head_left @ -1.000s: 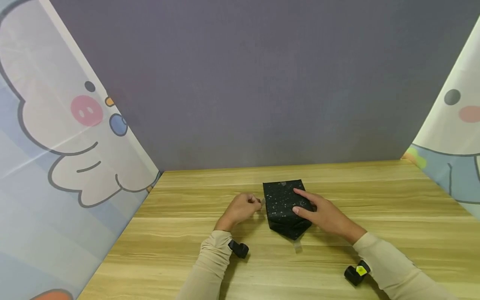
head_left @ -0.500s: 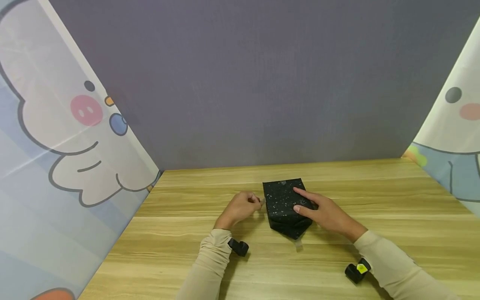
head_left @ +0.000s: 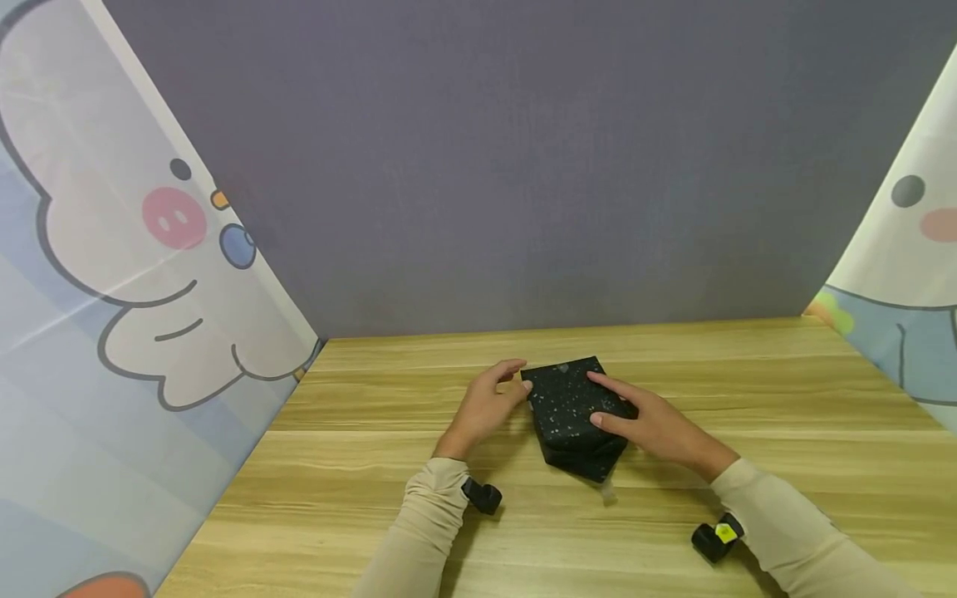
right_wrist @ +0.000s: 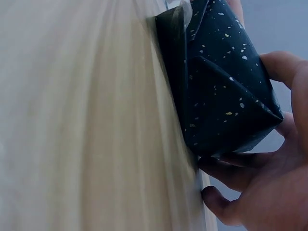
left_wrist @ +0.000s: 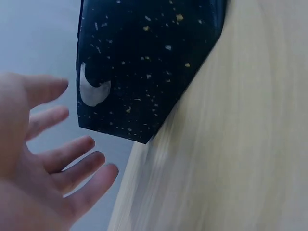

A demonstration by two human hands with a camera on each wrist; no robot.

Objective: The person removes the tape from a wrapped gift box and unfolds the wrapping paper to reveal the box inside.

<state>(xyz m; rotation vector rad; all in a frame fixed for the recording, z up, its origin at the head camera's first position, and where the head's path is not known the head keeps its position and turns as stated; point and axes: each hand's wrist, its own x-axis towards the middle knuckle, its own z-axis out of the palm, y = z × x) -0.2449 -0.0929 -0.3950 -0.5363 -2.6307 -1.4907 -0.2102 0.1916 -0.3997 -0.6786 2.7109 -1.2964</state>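
A box wrapped in black paper with light specks [head_left: 571,407] rests on the wooden table. My right hand [head_left: 658,428] holds it from the right, thumb and index finger lying over the top, other fingers along the side in the right wrist view. My left hand [head_left: 484,407] is at the box's far left corner, its fingers spread; the left wrist view shows them apart from the paper. A pale piece of tape [left_wrist: 95,93] lies on that left face, partly curved. Another strip of clear tape [head_left: 608,493] sticks out from the near corner, where the paper is folded to a point.
The wooden tabletop [head_left: 359,515] extends around both arms, up to a grey panel [head_left: 523,166] at the back. Cartoon-printed sheets [head_left: 134,332] stand at the left and right sides. Each wrist wears a small black camera [head_left: 484,497].
My left hand has let go of the tape at the box's left side, spread its fingers and moved slightly away from me. The box has turned a little, its near corner shifting right.
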